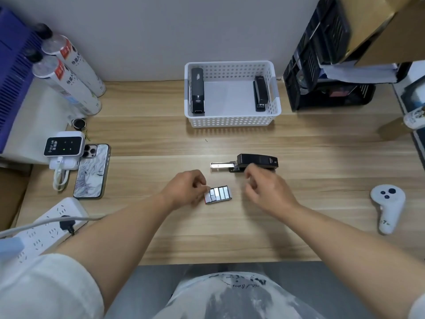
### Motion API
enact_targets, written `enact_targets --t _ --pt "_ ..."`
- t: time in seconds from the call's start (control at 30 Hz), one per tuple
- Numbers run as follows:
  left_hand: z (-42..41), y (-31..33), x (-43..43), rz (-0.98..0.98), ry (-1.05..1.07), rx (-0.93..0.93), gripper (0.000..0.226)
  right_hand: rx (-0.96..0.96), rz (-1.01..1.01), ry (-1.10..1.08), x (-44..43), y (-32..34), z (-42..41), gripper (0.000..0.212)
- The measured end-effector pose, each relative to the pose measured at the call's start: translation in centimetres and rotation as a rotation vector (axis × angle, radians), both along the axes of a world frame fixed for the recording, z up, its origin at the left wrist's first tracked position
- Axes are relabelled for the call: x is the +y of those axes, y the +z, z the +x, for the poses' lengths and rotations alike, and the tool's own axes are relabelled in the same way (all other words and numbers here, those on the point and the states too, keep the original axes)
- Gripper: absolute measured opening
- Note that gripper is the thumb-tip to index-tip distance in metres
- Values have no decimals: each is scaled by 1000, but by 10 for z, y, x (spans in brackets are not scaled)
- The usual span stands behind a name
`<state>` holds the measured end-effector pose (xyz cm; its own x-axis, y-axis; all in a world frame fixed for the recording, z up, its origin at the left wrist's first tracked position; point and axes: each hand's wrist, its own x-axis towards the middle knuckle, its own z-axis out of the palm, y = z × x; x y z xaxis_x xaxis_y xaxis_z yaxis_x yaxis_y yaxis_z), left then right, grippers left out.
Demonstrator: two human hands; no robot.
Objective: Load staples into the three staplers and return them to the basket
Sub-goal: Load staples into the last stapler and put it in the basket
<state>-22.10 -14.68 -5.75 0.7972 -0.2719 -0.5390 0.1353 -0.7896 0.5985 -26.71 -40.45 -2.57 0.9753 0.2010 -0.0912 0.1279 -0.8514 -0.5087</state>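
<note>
Presently my left hand [186,189] rests on the desk [230,238] at the left end of the staple box [218,194], fingertips pinched together on its edge or on a strip there; which of the two I cannot tell. The box is a small open tray, red at its near left corner, with silver staple strips laid side by side, the left ones disturbed and tilted.

Behind it, at the back of the desk, the white perforated basket [232,120] holds two staplers: a dark one [197,90] along the left wall, another [260,94] along the right wall, with the floor between them bare.

Right of the box, the third stapler [257,161] lies flat on the desk, black and glossy, with its metal staple tray [220,165] slid out toward the left, open and shiny.

My right hand [269,189] hovers just in front of that stapler, fingers curled loosely and slightly apart, holding nothing that I can make out. It touches neither the box nor, as far as visible, the stapler.
</note>
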Motion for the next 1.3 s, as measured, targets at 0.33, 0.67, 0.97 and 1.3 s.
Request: enact_targets --t 0.33,0.67,0.97,1.3 --pt "-18 -7 -11 -34 7 -72 22 252 -24 -118 69 -33 -2 2" --pt "-17 -12 -13 -23 41 -45 19 245 -141 -194 85 -43 5 12" --pt "-15 -13 -13 -43 51 -23 18 267 -138 -198 85 -41 5 8" --pt "-9 -6 -13 -157 117 -58 16 340 342 -405 59 -31 14 11"
